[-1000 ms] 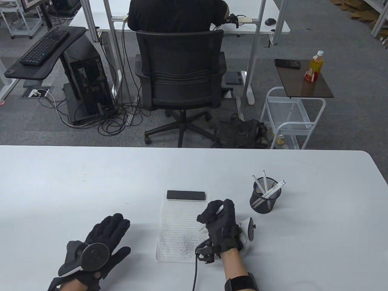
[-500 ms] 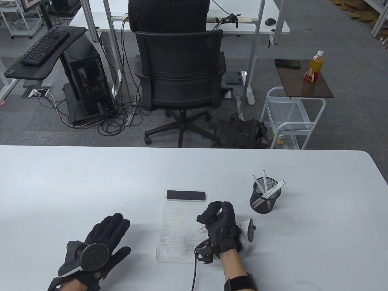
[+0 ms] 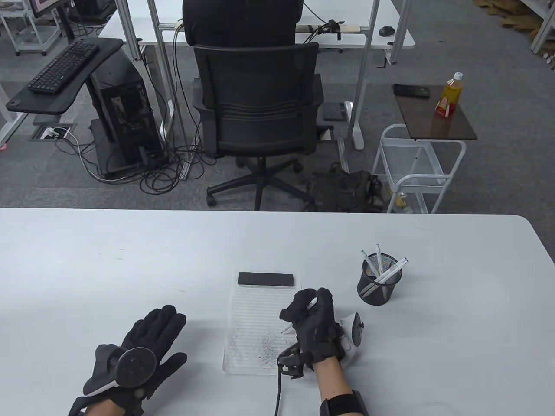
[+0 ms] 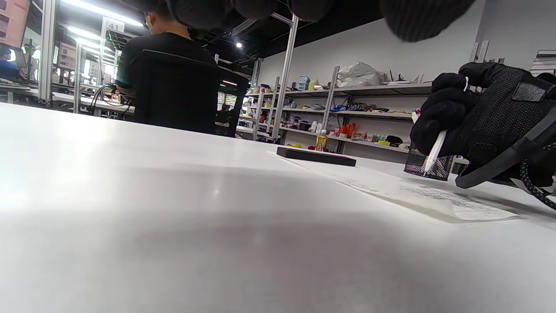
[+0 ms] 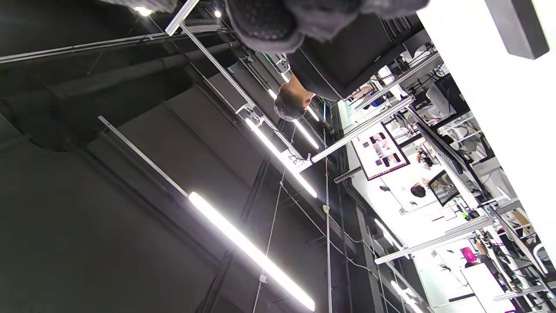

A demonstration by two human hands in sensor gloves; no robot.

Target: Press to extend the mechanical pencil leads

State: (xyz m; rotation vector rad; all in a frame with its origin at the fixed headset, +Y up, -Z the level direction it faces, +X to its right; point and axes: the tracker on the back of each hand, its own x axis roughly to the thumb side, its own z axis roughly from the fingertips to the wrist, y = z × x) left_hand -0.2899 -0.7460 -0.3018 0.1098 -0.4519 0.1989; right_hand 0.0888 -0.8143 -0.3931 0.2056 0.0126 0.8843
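My right hand (image 3: 311, 321) grips a white mechanical pencil (image 3: 310, 304) in a closed fist, tip pointing down at the lined paper (image 3: 256, 329). The thumb sits over the pencil's top end. In the left wrist view the same hand (image 4: 482, 117) holds the pencil (image 4: 434, 152) tip-down just above the paper (image 4: 434, 200). My left hand (image 3: 149, 346) rests flat on the table, fingers spread, holding nothing. A black mesh cup (image 3: 378, 281) to the right of the paper holds three more white pencils (image 3: 381, 264).
A black flat bar (image 3: 266, 279) lies across the top of the paper. The white table (image 3: 130, 260) runs to a rounded right edge. Behind it are an office chair (image 3: 258, 108) with a seated person and a white cart (image 3: 416, 169).
My right hand with the pencil has shifted slightly left and down towards the paper. My left hand has not moved.
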